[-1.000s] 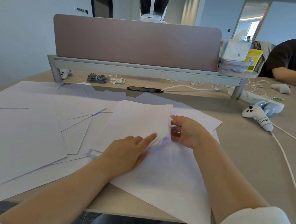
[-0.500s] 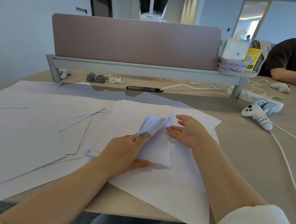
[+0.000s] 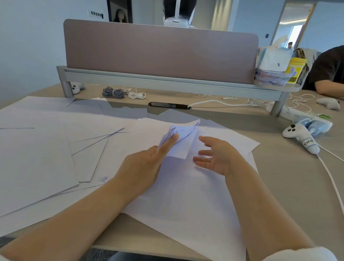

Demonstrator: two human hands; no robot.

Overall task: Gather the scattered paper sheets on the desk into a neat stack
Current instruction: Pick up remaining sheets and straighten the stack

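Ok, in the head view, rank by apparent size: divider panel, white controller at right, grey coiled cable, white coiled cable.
1. divider panel
2. white controller, though it lies nearer the camera than the cables
3. grey coiled cable
4. white coiled cable, only slightly smaller than the grey one

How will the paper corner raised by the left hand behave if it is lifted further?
Likely floppy: the raised sheets curl over at the left hand. Probably light, and apt to fan apart or slide, since their edges look splayed.
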